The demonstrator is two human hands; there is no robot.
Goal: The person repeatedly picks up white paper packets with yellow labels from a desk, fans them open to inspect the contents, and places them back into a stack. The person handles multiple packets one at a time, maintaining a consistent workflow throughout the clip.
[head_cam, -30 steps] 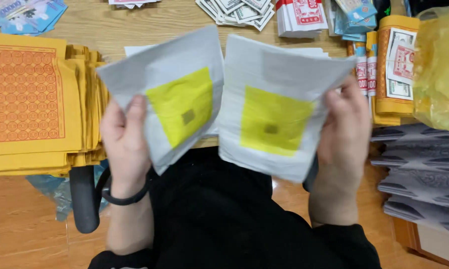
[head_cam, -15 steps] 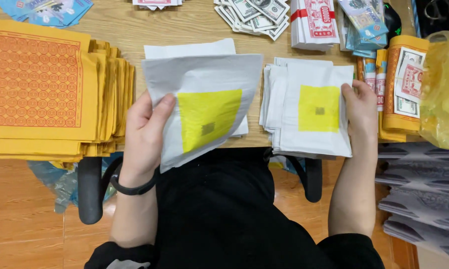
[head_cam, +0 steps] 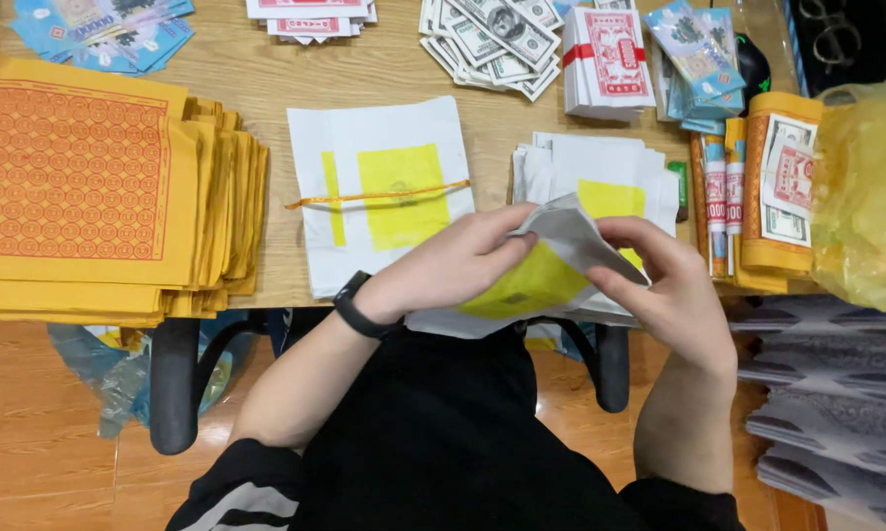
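Both hands meet over the worktop edge. Left hand grip closed on the near side of a white sheet with a yellow square; right hand grip pinches its far edge, sheet curled between them. Just beyond the right grip: loose white stack. Beyond the left grip: banded white bundle. Far left of it: orange paper pile.

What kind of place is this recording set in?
Probably a small workshop or home desk for sorting ceremonial paper goods: stacks of orange-printed yellow sheets, bundles of printed notes, and a tied stack of white-and-yellow sheets cover the wooden table.
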